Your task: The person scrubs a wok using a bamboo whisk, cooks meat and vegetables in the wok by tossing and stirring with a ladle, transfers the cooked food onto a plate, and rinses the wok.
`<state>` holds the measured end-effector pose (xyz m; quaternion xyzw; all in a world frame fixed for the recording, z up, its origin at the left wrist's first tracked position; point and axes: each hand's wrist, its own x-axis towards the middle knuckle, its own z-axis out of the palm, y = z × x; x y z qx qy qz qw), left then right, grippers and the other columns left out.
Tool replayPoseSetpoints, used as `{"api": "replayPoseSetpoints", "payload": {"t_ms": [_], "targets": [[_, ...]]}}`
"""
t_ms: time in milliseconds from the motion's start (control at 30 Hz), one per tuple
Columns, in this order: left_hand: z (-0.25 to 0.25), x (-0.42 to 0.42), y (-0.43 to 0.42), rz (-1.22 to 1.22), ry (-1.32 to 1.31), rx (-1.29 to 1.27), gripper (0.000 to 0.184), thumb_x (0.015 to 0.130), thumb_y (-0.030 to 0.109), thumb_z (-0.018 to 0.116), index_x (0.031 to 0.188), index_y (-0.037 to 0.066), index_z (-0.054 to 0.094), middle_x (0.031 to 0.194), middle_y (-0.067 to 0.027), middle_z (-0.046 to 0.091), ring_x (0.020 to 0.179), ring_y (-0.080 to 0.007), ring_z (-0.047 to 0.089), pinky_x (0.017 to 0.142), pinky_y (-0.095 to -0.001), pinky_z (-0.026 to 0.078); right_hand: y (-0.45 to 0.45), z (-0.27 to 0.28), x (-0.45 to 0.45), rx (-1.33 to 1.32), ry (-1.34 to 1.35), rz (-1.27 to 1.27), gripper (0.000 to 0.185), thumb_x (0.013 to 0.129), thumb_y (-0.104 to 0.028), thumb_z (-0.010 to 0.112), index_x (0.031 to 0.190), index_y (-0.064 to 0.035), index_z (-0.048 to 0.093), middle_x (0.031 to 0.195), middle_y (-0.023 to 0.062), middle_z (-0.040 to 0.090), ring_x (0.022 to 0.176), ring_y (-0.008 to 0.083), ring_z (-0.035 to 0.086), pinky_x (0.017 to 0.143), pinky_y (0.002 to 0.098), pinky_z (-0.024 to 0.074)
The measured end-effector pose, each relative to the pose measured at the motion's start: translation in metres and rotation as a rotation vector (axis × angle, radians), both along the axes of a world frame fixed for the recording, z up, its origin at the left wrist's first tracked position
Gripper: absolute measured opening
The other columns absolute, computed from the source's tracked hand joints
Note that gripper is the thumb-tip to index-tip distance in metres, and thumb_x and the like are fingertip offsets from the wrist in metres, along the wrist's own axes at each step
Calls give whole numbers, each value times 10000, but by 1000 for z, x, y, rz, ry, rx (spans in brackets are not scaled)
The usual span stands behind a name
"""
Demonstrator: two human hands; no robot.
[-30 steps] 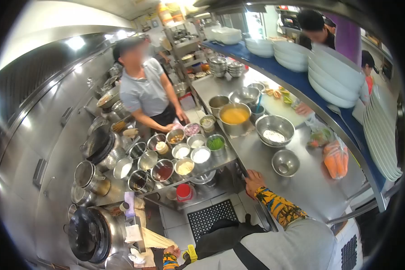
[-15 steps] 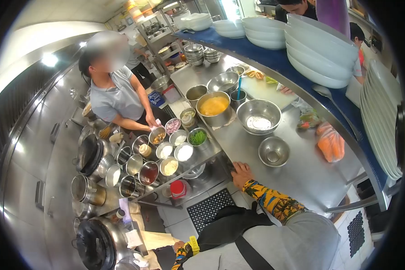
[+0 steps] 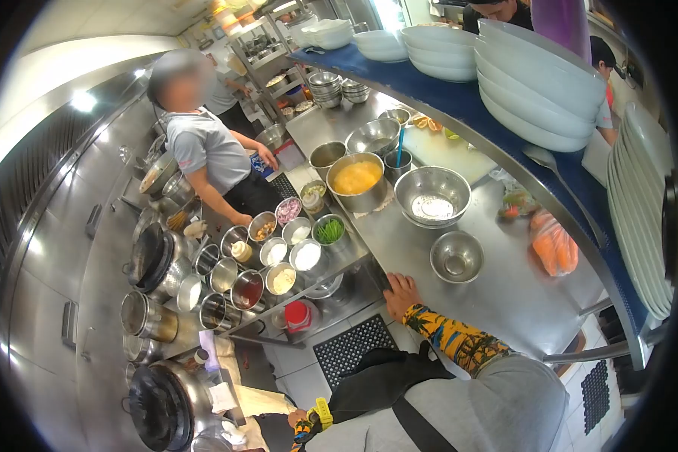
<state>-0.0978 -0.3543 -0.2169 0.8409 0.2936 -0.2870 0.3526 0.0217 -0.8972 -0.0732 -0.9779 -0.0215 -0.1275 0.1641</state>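
Note:
My right hand, at the end of a patterned sleeve, rests on the edge of the steel table with its fingers stretched out and nothing held in them. A small steel bowl is the nearest thing on the table, with a larger steel bowl behind it. Low down by my waist, my left hand shows only in part beside a yellow watch; its fingers are hidden. It is near a cream cloth.
Several steel pots of ingredients, including chopped greens, stand left of my right hand. Behind them is a co-worker. A pot of orange liquid and bagged carrots stand on the table. White bowls line the shelf above.
The co-worker has straightened and turned, one hand drawn away from the pots and the pale cloth out of view. My right hand has shifted slightly, its fingers now flatter on the edge.

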Motion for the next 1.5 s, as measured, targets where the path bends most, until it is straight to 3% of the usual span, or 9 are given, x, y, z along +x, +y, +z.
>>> {"api": "replayPoseSetpoints", "payload": {"t_ms": [400, 833, 933, 1033, 1100, 1233, 1367, 1400, 1500], "targets": [[15, 1, 11, -141, 2, 150, 259, 844, 233, 542, 859, -17, 610, 741, -124, 647, 633, -244, 654, 652, -372, 562, -4, -1, 0, 21, -1, -2, 283, 823, -199, 533, 1015, -38, 665, 1397, 212, 391, 1313, 353, 318, 1093, 504, 209], [-47, -7, -42, -401, -67, 79, 326, 837, 277, 552, 805, -35, 642, 735, -125, 674, 628, -245, 680, 668, -358, 583, 1, -22, 11, -45, -23, 32, 309, 769, -202, 565, 1012, -52, 684, 1389, 219, 390, 1304, 363, 320, 1085, 513, 224], [-70, -33, -64, -325, -125, -53, 277, 851, 215, 540, 934, -3, 689, 913, -162, 697, 807, -283, 691, 778, -393, 557, 5, -11, 10, -111, -17, 59, 325, 741, -223, 586, 1000, -53, 687, 1361, 220, 408, 1281, 374, 340, 1067, 510, 246], [-104, -34, -88, -723, -47, 162, 282, 855, 214, 538, 997, 37, 706, 1037, -193, 677, 954, -304, 668, 855, -427, 526, 9, 1, 9, -160, -10, 63, 344, 729, -233, 594, 1013, -61, 683, 1354, 218, 407, 1274, 381, 341, 1058, 505, 256], [-107, -25, -99, -1175, 238, 234, 298, 858, 247, 540, 1010, 56, 711, 1099, -202, 659, 1029, -311, 645, 897, -446, 505, 13, 5, 9, -135, 29, 46, 351, 730, -231, 592, 1025, -63, 678, 1362, 217, 399, 1280, 381, 334, 1058, 505, 253], [-99, -29, -98, -346, 296, 193, 282, 846, 223, 559, 1029, 73, 711, 1133, -185, 651, 1061, -312, 631, 910, -426, 505, 12, 1, 7, -144, -1, 73, 355, 729, -226, 590, 1035, -63, 669, 1373, 219, 386, 1288, 382, 324, 1059, 505, 250], [-45, -22, -70, -955, 250, 296, 212, 800, 192, 631, 950, 85, 738, 1039, -140, 693, 1022, -293, 651, 875, -396, 523, 17, 8, 4, -152, 28, 58, 339, 732, -219, 592, 1019, -58, 671, 1382, 222, 379, 1289, 384, 324, 1061, 503, 251], [-40, -24, -66, -993, 135, 321, 182, 802, 181, 642, 906, 70, 742, 986, -130, 706, 986, -298, 664, 857, -403, 529, 16, 9, 3, -153, 34, 55, 335, 734, -218, 593, 1015, -56, 672, 1384, 222, 377, 1289, 385, 324, 1061, 501, 251], [-27, -11, -60, -1085, 219, 271, 183, 816, 166, 635, 926, 60, 734, 972, -157, 702, 984, -293, 664, 852, -408, 530, 14, 5, 7, -159, 2, 66, 340, 739, -214, 602, 1029, -53, 675, 1379, 224, 384, 1288, 389, 324, 1060, 499, 251]]}}
